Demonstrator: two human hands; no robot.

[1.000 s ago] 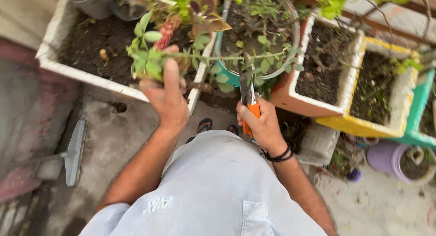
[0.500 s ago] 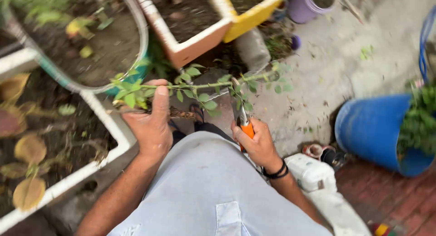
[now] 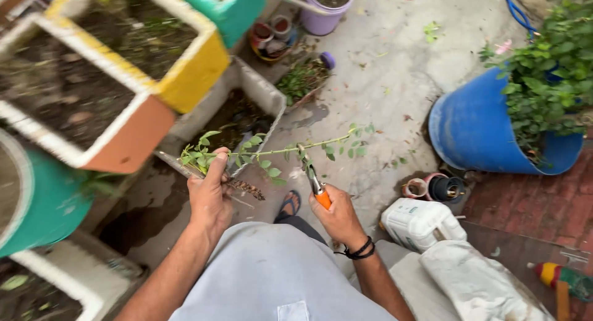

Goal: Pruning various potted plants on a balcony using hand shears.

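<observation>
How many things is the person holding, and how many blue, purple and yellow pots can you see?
Held cutting: 1, in left hand
Held shears: 1, in right hand
Blue pot: 1
Purple pot: 1
Yellow planter: 1
Total: 5

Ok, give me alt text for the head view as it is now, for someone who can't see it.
Left hand holds a leafy cutting level while the right hand sets orange-handled pruners against its stem. Below are concrete ground, a blue barrel with a green plant, a white jug, and painted planters with soil at left.
</observation>
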